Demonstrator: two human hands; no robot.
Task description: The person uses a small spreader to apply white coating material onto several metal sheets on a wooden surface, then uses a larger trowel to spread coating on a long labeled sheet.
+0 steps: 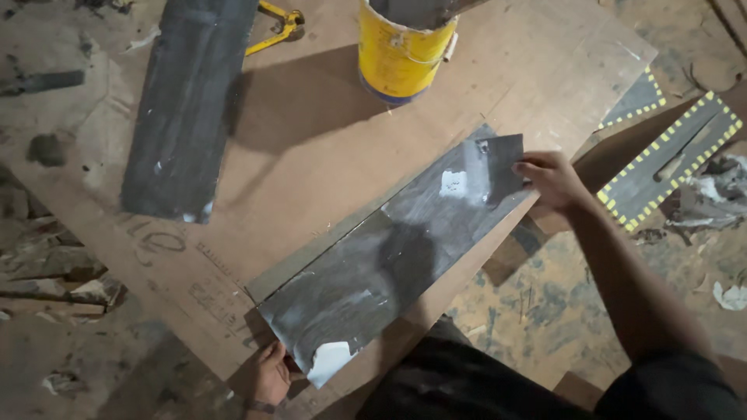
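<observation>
Rough woodworking or laminate workshop: plywood board [327,155] as bench, dusty debris-strewn floor [529,303], yellow paint can [403,54] near its far edge, yellow-handled pliers [280,25], dark laminate offcuts [187,109].

A yellow paint can [402,48] stands on the plywood sheet [327,148], well beyond the fingertips of the right hand [548,177] and far from the left hand [270,375]. It is round, its wrap-around label yellow with a dark blue band at the base and a small printed patch near the rim. No signs or screens are in view.
</observation>
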